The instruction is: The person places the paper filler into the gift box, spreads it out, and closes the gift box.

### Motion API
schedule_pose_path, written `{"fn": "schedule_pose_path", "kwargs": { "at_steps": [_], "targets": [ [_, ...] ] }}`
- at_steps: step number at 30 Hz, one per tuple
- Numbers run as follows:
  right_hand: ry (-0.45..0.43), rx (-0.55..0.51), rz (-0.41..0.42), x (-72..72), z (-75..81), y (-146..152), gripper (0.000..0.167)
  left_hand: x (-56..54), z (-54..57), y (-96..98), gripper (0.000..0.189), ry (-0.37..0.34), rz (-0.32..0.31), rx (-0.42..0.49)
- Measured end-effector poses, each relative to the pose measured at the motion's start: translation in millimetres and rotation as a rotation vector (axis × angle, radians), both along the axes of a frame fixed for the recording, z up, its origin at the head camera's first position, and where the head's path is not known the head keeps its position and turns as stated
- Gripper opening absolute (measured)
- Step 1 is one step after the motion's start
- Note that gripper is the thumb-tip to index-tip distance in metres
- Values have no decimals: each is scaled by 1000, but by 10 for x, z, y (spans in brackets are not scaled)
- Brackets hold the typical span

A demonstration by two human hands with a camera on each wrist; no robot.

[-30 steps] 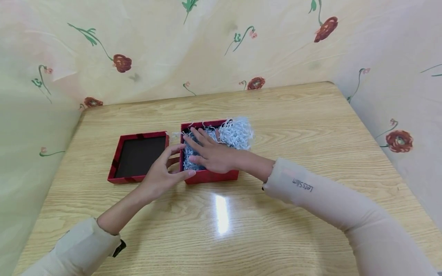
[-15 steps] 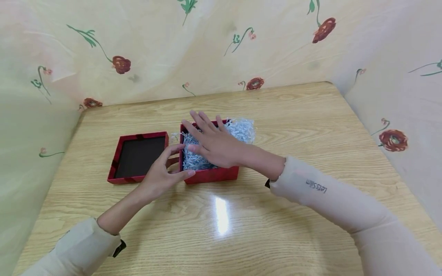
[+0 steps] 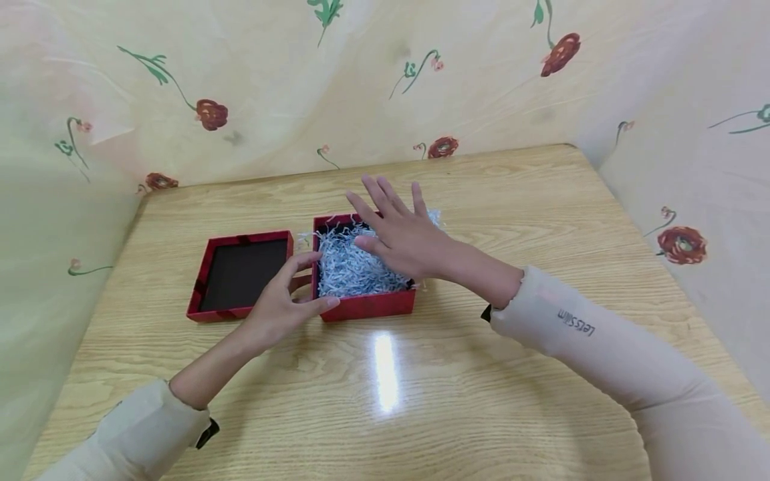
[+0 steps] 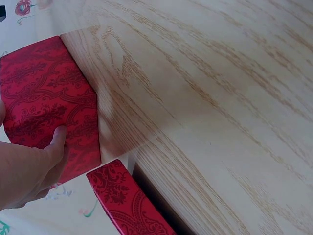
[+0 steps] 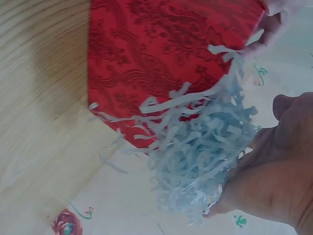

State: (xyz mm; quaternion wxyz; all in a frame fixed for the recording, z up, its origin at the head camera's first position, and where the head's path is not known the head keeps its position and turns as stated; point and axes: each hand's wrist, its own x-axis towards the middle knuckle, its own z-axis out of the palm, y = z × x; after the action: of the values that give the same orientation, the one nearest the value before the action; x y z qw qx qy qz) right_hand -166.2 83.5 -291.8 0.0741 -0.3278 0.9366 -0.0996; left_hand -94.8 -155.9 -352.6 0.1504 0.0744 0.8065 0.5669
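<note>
Paper shreds (image 3: pixel 349 270) in the red box (image 3: pixel 369 307) lie beneath and left of the right hand (image 3: pixel 403 237), fingers spread; left-hand fingers (image 3: pixel 297 264) grip the box.

The right hand (image 3: pixel 406 234) hides the box's (image 3: pixel 369 308) far right corner; past it only a wisp of paper (image 3: pixel 434 217) peeks out. Whatever lies under the paper, I can't tell. The left hand (image 3: pixel 283 300) covers the lid's (image 3: pixel 243 274) near right corner and part of the box's left wall.

Both sleeves (image 3: pixel 625 361) and the counter (image 3: pixel 385 447) run off the bottom edge. Each cuff has a dark bit (image 3: pixel 208 433) beneath, too little showing to name.

From the left wrist, the lid is cut off below, the left hand at the left edge. From the right wrist, everything is soft; the box's top is cropped, and the right hand leaves the frame at the right.
</note>
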Motion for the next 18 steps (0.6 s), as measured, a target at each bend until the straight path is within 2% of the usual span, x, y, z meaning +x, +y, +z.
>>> {"fn": "schedule_pose_path", "kwargs": {
  "at_steps": [8,13,18],
  "targets": [
    [-42,32,-34,9,-162,8,69,15,-5,4,77,6,-4,1],
    [-77,56,-5,20,-274,-92,69,22,-8,-1,76,9,-6,4],
    [-107,52,54,22,-319,-203,67,30,-16,-11,76,4,-9,25]
  ]
}}
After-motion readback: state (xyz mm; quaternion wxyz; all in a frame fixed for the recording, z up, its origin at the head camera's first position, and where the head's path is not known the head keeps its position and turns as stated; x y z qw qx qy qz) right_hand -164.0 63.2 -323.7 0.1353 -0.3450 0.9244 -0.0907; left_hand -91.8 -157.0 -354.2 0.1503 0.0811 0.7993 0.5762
